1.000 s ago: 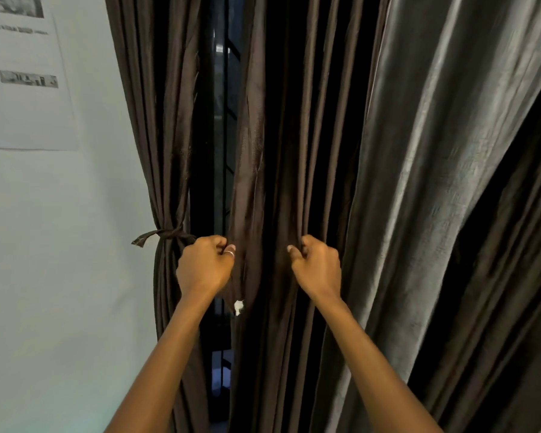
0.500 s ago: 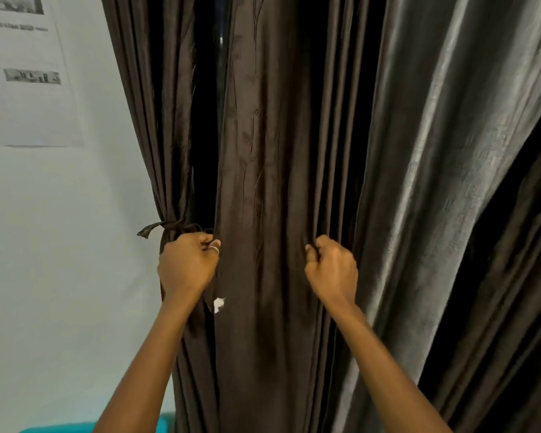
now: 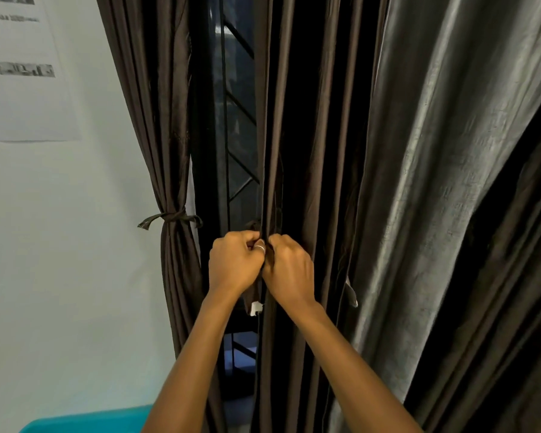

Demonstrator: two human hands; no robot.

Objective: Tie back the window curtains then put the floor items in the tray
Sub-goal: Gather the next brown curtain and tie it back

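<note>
I read the curtain (image 3: 310, 151) as plain dark brown, with a matching brown tie (image 3: 172, 216) and a white tag (image 3: 255, 308) at its edge. The drape (image 3: 434, 182) is plain silver-grey, the wall (image 3: 75, 245) pale blue-white, the grille (image 3: 241, 120) black. I log the paper (image 3: 22, 98) as white with grey print and the tub (image 3: 85, 420) as teal.

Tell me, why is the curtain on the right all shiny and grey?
In the head view, light skims the right curtain, leaving a grey sheen on its folds; the window behind is dark; the paper has print too blurred to read; the left hand and right hand, gripping the middle curtain, look sharp.
</note>
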